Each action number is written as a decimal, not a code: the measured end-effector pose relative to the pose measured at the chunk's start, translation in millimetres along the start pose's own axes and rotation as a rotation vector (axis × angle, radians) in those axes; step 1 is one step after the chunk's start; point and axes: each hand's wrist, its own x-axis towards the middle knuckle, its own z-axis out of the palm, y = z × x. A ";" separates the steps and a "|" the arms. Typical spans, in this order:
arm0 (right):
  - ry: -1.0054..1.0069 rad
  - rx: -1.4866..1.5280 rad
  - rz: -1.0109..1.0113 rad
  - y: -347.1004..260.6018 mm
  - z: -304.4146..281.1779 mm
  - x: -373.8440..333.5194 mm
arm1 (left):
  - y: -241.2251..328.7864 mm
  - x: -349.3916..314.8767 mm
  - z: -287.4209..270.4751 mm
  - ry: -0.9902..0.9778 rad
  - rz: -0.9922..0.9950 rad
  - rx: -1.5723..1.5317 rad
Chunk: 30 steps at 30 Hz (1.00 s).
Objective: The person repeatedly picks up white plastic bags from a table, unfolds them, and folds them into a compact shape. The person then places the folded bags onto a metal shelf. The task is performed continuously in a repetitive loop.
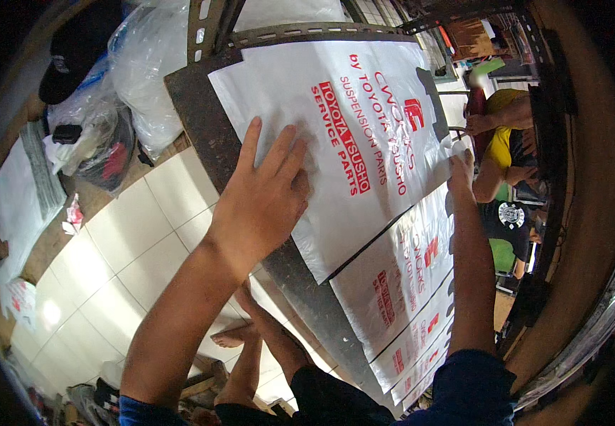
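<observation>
A white plastic bag [279, 85] with red printing lies flat on a dark, narrow work board [194, 113]. My left hand [268, 188] rests on its left part, fingers stretched out and spread. At the bag's right edge, my right hand [461, 169] is closed, with a crumpled bit of the white plastic at its fingertips; part of those fingers is hard to make out. Nearer to me, more bags [385, 298] of the same print overlap in a row along the board, each showing a strip.
Bundled clear plastic [148, 78] and a dark cap [84, 50] lie at the far left. White sheets [20, 199] are stacked beside a tiled floor [133, 220]. A slotted metal frame [307, 28] borders the board's far end. People, one in yellow [503, 135], sit at the right.
</observation>
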 end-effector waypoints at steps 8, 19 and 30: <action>-0.010 -0.185 0.060 -18.0 29.9 -16.1 | 13.3 -32.7 7.7 0.050 -0.115 -0.111; 0.057 -0.085 0.094 -1.1 21.8 -12.7 | 10.9 -46.3 6.7 0.076 -0.150 -0.271; 0.523 -0.512 -0.365 -21.2 30.7 -111.1 | 31.3 -51.9 -12.2 0.263 -0.283 -0.515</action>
